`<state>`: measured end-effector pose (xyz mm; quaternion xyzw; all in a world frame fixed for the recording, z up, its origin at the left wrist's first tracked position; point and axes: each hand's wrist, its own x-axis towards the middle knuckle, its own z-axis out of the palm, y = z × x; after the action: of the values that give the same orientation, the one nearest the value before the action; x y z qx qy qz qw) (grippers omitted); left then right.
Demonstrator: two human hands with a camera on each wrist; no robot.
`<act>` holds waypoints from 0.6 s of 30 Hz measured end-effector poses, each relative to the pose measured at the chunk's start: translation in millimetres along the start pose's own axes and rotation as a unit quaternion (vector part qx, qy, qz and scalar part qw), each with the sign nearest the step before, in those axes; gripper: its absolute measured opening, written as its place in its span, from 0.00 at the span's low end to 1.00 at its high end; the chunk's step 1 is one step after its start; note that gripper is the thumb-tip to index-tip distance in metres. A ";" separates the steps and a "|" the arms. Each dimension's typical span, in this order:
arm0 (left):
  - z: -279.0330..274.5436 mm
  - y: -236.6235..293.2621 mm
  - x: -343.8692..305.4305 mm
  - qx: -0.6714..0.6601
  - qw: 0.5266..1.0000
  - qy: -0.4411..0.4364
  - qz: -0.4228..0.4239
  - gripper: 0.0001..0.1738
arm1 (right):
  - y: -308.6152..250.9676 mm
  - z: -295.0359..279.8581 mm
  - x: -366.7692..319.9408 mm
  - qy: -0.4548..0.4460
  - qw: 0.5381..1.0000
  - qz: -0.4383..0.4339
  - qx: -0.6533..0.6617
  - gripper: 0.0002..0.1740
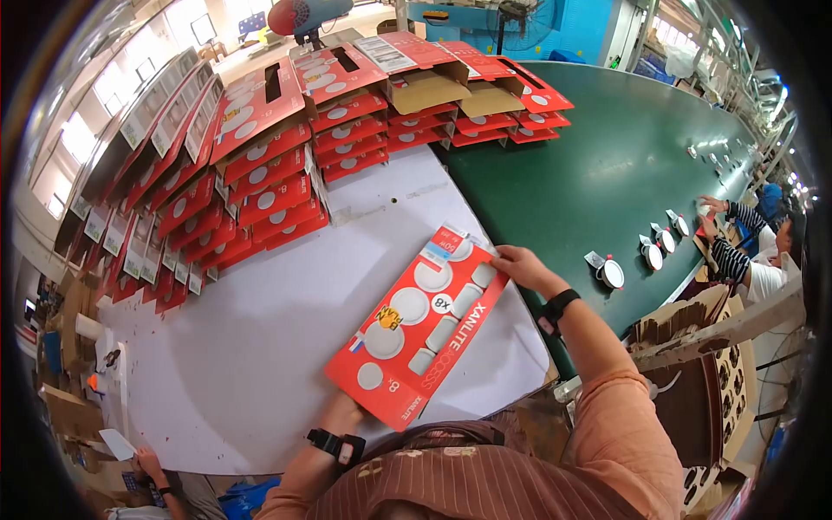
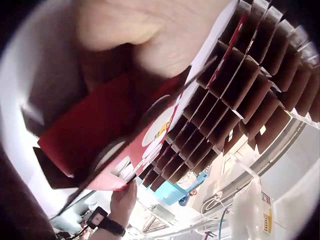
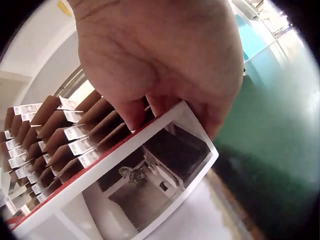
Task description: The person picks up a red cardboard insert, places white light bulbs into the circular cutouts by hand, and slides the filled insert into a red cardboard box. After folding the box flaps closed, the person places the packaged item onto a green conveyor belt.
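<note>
A flat red carton, printed with round white lamps and "XANLITE", is held tilted over the white tabletop by both hands. My right hand pinches its upper right corner. In the right wrist view, the fingers of that hand grip the edge above a side panel with a dark printed picture. My left hand holds the lower left end, its fingers mostly hidden by the carton. The left wrist view shows that hand against the carton's end, where red flaps stand open.
Many red cartons are stacked in overlapping rows along the table's far and left sides. A green conveyor belt runs on the right, carrying several round white lamps. Another person works beside it. Brown cardboard boxes stand at right.
</note>
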<state>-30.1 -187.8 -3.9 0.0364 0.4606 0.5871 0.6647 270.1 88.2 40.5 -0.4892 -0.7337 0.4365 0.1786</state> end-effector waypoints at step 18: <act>16.1 -36.3 10.2 -0.009 0.995 0.093 -0.038 0.14 | -50.8 119.1 -42.8 0.001 0.982 -0.169 -0.088 0.27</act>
<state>6.4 -182.8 -21.9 -0.0421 0.5165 0.5660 0.6412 179.1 -11.9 22.8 -0.3722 -0.8413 0.3332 0.2066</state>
